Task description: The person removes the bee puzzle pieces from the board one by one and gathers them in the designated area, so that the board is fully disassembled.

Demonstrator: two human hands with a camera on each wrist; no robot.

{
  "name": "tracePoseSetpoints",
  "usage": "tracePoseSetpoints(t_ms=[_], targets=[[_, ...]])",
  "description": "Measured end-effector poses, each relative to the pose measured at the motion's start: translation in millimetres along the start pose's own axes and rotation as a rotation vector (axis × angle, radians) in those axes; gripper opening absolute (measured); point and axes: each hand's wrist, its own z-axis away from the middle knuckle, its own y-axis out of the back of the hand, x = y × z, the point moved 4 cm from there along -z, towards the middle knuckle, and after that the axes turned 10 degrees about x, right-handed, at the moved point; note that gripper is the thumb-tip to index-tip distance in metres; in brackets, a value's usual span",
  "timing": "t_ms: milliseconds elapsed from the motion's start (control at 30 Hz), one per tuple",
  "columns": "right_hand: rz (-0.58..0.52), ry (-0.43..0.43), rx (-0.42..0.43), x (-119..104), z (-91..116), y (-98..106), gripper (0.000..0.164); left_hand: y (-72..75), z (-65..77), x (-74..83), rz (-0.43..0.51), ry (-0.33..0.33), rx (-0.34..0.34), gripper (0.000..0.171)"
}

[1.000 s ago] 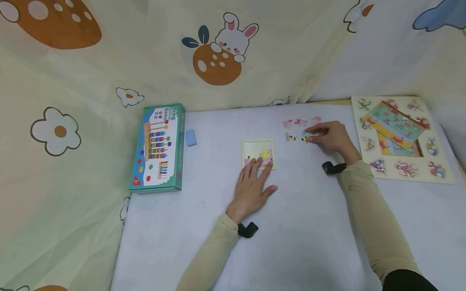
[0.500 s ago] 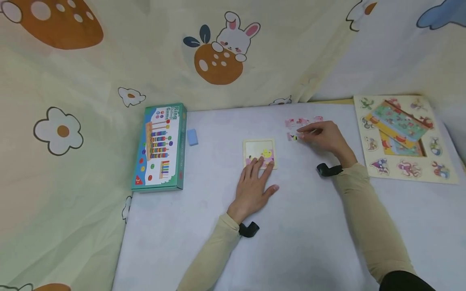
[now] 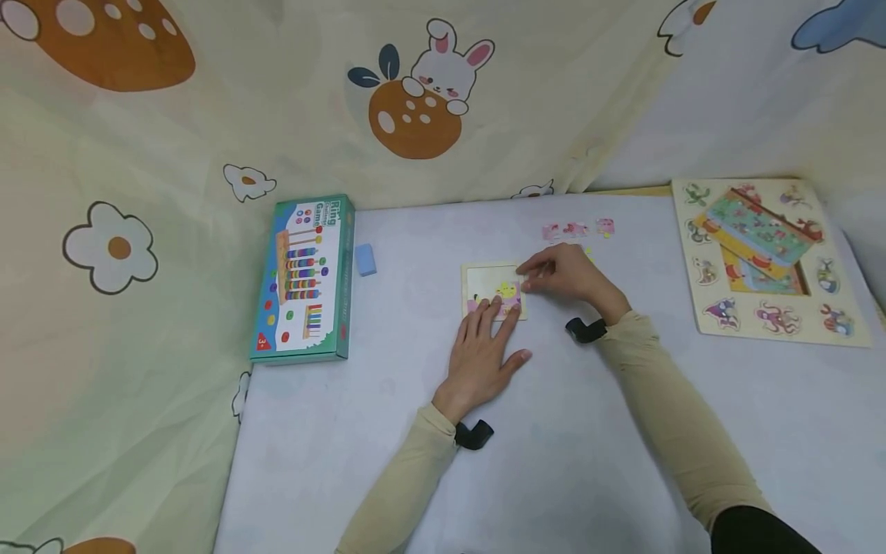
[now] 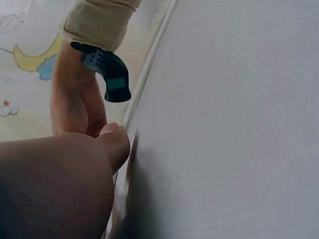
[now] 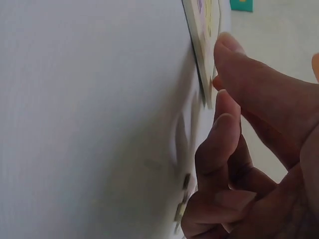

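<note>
My left hand point(image 3: 477, 362) lies flat with fingers spread, its fingertips on the lower part of a small square puzzle tray point(image 3: 491, 273). Pink and yellow picture pieces point(image 3: 507, 291) sit in the bottom of the tray, partly under those fingers; its upper part is bare. My right hand point(image 3: 571, 278) is at the tray's right edge, thumb and fingertips drawn together in a pinch on a puzzle piece that the fingers mostly hide. In the right wrist view, the thumb point(image 5: 264, 84) overlaps the tray's corner. Loose pink puzzle pieces point(image 3: 574, 229) lie beyond the right hand.
At the left stands a green-edged game box point(image 3: 304, 281), with a blue block point(image 3: 364, 260) beside it. A wooden animal puzzle board point(image 3: 775, 308) at the right carries two colourful cards point(image 3: 757, 231). A printed cloth point(image 3: 298, 100) hangs along the table's back edge.
My right hand has moved left and slightly toward me, from the loose puzzle pieces to the tray's right edge. The left hand has stayed on the tray.
</note>
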Motion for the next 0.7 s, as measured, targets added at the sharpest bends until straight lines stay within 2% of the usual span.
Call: tracePoseSetpoints(t_ms=[100,333,700], targets=[[0.023,0.016,-0.026,-7,0,-4,0.029,0.6,0.1,-0.1,-0.002,0.002,-0.005,0.074],[0.084,0.016,-0.077,-13,1,-12,0.023,1.3,-0.5,0.9,0.009,0.003,-0.007,0.074],[0.021,-0.008,-0.085,-13,1,-16,0.024,-1.1,-1.0,-0.7,0.011,0.009,-0.007,0.074]])
